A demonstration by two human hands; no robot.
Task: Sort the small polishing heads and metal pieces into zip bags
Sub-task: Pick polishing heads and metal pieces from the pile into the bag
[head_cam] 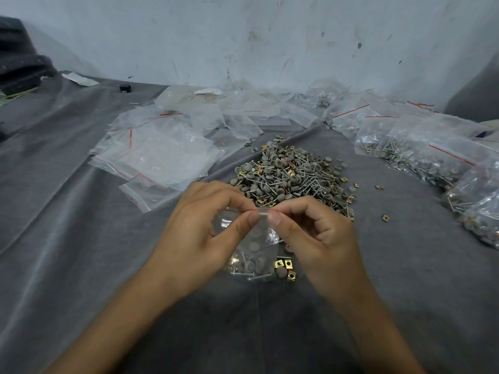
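My left hand (199, 233) and right hand (318, 238) each pinch the top edge of a small clear zip bag (256, 248) between thumb and forefinger, with the other fingers curled. The bag hangs between them over the grey cloth (81, 238), on my side of the loose pile (291, 174). Its bottom holds round grey polishing heads and thin metal pins. A few brass-coloured square pieces (287, 263) lie just beside it.

My left hand (199, 228) and right hand (318, 233) pinch the top strip of a small clear zip bag (256, 241) holding grey polishing heads. Behind it lies a loose pile (291, 176) of grey heads and brass squares, empty bags (156, 155) left, filled bags (432, 163) right.
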